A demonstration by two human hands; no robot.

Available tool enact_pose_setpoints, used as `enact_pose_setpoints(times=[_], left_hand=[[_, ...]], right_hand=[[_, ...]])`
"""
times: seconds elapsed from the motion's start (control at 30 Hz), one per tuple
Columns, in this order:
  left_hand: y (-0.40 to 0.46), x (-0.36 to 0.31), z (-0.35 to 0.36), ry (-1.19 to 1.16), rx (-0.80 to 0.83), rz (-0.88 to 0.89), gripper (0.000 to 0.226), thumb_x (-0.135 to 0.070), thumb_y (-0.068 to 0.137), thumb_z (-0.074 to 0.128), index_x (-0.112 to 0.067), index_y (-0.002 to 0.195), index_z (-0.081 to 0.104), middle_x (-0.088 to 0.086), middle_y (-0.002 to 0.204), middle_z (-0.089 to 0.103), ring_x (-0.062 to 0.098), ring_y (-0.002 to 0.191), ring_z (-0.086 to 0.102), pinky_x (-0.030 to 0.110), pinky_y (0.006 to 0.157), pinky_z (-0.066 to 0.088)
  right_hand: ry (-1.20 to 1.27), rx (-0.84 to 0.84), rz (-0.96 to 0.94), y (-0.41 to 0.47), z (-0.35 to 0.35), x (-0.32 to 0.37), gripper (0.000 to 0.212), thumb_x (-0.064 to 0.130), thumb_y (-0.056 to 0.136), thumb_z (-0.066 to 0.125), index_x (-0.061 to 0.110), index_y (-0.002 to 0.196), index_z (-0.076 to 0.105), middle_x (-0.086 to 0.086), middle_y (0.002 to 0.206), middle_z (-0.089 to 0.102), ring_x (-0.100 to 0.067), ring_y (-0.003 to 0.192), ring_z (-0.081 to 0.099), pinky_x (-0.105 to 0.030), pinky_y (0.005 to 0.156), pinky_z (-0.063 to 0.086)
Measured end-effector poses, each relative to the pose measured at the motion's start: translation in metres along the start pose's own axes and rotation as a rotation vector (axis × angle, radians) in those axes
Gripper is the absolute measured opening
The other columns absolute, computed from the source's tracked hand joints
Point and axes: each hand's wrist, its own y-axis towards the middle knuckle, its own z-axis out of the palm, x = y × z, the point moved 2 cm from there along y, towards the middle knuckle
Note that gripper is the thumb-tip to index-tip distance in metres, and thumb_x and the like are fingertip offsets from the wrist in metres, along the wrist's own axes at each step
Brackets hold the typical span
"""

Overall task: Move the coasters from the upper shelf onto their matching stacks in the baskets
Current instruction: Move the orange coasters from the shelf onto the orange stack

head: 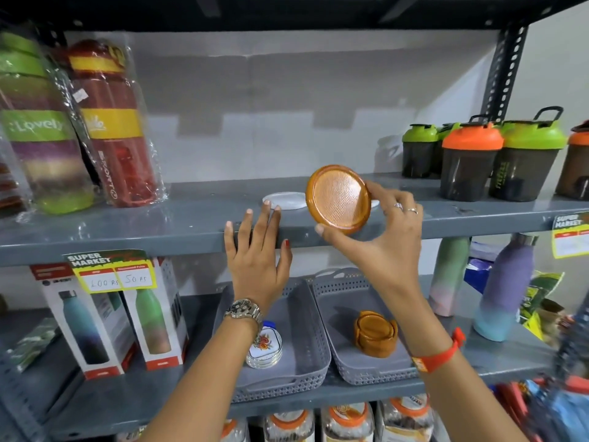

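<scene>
The right hand [379, 237] pinches an amber coaster [338, 199] by its rim, tilted on edge just in front of the upper shelf [191, 231]. The left hand [258, 250] lies open, fingers spread on that shelf's lip beside a white coaster [283, 200] waiting there. The coaster should come down level onto the amber stack [376, 333] in the right basket [334, 301] below the shelf — not the left basket [306, 346], which holds the white floral stack [266, 346]. The shelf edge and basket wall need clearing; the shaker bottles [471, 161] stand well aside.
</scene>
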Motion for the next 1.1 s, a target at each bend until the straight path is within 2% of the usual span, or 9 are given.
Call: enact_pose_setpoints(times=[0.13, 0.2, 0.27, 0.33, 0.43, 0.5, 0.7, 0.97, 1.1], left_hand=[[-0.001, 0.000, 0.002, -0.015, -0.009, 0.005, 0.050, -0.038, 0.096, 0.029, -0.014, 0.138, 0.041, 0.005, 0.143, 0.044, 0.025, 0.129, 0.036, 0.041, 0.115, 0.003], [0.000, 0.001, 0.003, 0.005, -0.032, 0.012, 0.050, -0.037, 0.095, 0.030, -0.013, 0.137, 0.043, 0.006, 0.142, 0.045, 0.025, 0.128, 0.037, 0.041, 0.116, 0.003], [0.000, 0.002, 0.005, 0.005, -0.055, 0.013, 0.050, -0.034, 0.092, 0.036, -0.013, 0.137, 0.044, 0.004, 0.142, 0.046, 0.024, 0.127, 0.038, 0.041, 0.116, 0.003], [-0.001, 0.002, 0.007, 0.009, -0.077, 0.020, 0.051, -0.034, 0.091, 0.037, -0.015, 0.138, 0.043, 0.003, 0.142, 0.046, 0.024, 0.127, 0.039, 0.041, 0.116, 0.004], [-0.002, 0.003, 0.010, 0.005, -0.098, 0.021, 0.050, -0.035, 0.092, 0.035, -0.016, 0.138, 0.042, 0.002, 0.141, 0.046, 0.023, 0.127, 0.039, 0.041, 0.116, 0.002], [-0.002, 0.003, 0.011, 0.003, -0.115, 0.021, 0.049, -0.035, 0.093, 0.033, -0.016, 0.137, 0.043, 0.003, 0.141, 0.047, 0.023, 0.129, 0.038, 0.040, 0.116, 0.001], [-0.003, 0.003, 0.018, 0.014, -0.151, 0.012, 0.049, -0.037, 0.095, 0.027, -0.016, 0.136, 0.047, 0.002, 0.140, 0.048, 0.023, 0.132, 0.035, 0.039, 0.116, 0.000], [-0.003, 0.004, 0.022, 0.031, -0.205, 0.020, 0.049, -0.037, 0.095, 0.026, -0.017, 0.133, 0.048, 0.002, 0.136, 0.053, 0.022, 0.130, 0.037, 0.038, 0.116, 0.002], [-0.002, 0.005, 0.023, 0.035, -0.211, 0.021, 0.049, -0.037, 0.095, 0.025, -0.017, 0.133, 0.048, 0.003, 0.136, 0.053, 0.023, 0.130, 0.036, 0.037, 0.116, 0.002]], right_hand=[[0.022, 0.105, -0.042, -0.035, -0.005, -0.026, 0.082, 0.067, 0.048, 0.069, 0.025, 0.117, 0.060, 0.010, 0.104, 0.046, -0.003, 0.101, 0.038, -0.005, 0.085, 0.032], [0.018, 0.150, -0.039, -0.054, -0.005, -0.044, 0.081, 0.066, 0.047, 0.070, 0.024, 0.116, 0.061, 0.009, 0.105, 0.048, -0.006, 0.102, 0.041, 0.000, 0.085, 0.030], [-0.025, 0.183, -0.005, -0.070, -0.001, -0.068, 0.082, 0.067, 0.046, 0.070, 0.023, 0.116, 0.062, 0.009, 0.105, 0.049, -0.010, 0.103, 0.044, -0.004, 0.083, 0.033], [-0.137, 0.211, 0.058, -0.082, 0.007, -0.097, 0.085, 0.070, 0.046, 0.068, 0.023, 0.116, 0.062, 0.007, 0.107, 0.053, -0.017, 0.103, 0.047, -0.017, 0.081, 0.038], [-0.440, 0.326, 0.229, -0.091, 0.022, -0.145, 0.093, 0.077, 0.045, 0.059, 0.021, 0.119, 0.061, -0.005, 0.113, 0.059, -0.028, 0.107, 0.049, -0.039, 0.087, 0.045], [-0.617, 0.440, 0.365, -0.095, 0.030, -0.175, 0.092, 0.078, 0.048, 0.059, 0.019, 0.119, 0.059, -0.011, 0.119, 0.057, -0.033, 0.115, 0.046, -0.046, 0.094, 0.041], [-0.845, 0.644, 0.601, -0.099, 0.057, -0.235, 0.082, 0.064, 0.059, 0.068, 0.012, 0.122, 0.059, -0.014, 0.137, 0.048, -0.034, 0.130, 0.037, -0.054, 0.107, 0.030], [-0.912, 0.846, 0.653, -0.101, 0.080, -0.260, 0.083, 0.068, 0.067, 0.063, 0.013, 0.128, 0.054, -0.015, 0.148, 0.035, -0.036, 0.137, 0.025, -0.062, 0.109, 0.021], [-0.905, 0.775, 0.629, -0.103, 0.082, -0.252, 0.075, 0.063, 0.073, 0.061, 0.010, 0.126, 0.055, -0.017, 0.143, 0.040, -0.037, 0.134, 0.029, -0.061, 0.107, 0.024]])
